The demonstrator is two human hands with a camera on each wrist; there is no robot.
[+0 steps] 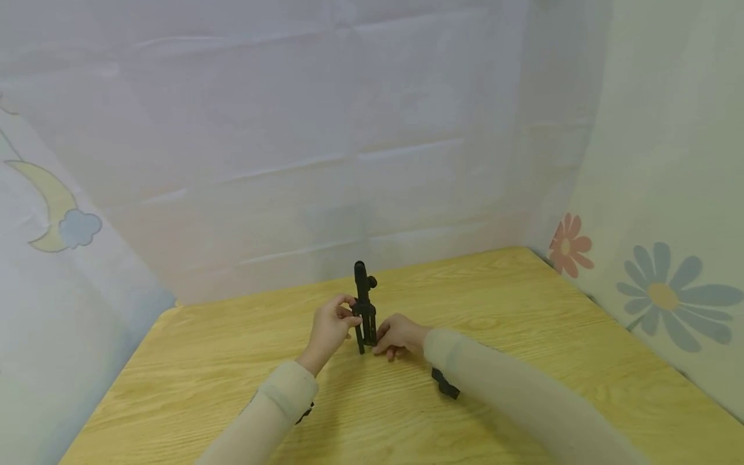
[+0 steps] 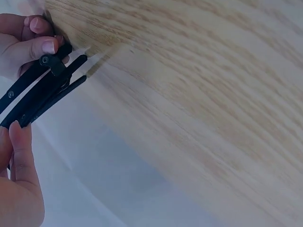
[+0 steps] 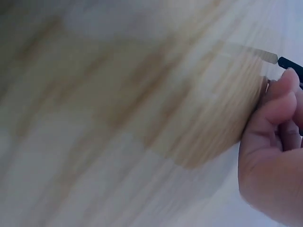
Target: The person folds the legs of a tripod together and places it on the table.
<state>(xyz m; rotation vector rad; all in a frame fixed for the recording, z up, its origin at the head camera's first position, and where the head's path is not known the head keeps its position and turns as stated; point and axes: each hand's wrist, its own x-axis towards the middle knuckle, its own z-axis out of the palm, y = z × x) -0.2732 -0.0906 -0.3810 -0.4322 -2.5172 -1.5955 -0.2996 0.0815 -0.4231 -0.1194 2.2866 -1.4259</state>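
The left hand [image 1: 330, 330] and right hand [image 1: 402, 334] were bare below a cream left sleeve [image 1: 250, 416] and matching right sleeve [image 1: 517, 384], both long. A narrow, slightly darker band [image 1: 277, 401] crossed each near the cuff. Small black fittings [image 1: 446, 385] of irregular outline protruded at both sleeve edges.

No lettering, label, brand, number or sign can be read on the slim black three-legged stand [image 1: 365, 309] or the yellow wood-grain counter [image 1: 494, 290].

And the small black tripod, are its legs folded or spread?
Folded, or nearly so: in the head and left wrist views, the legs of the black tripod lie close together, almost parallel, with narrow gaps.
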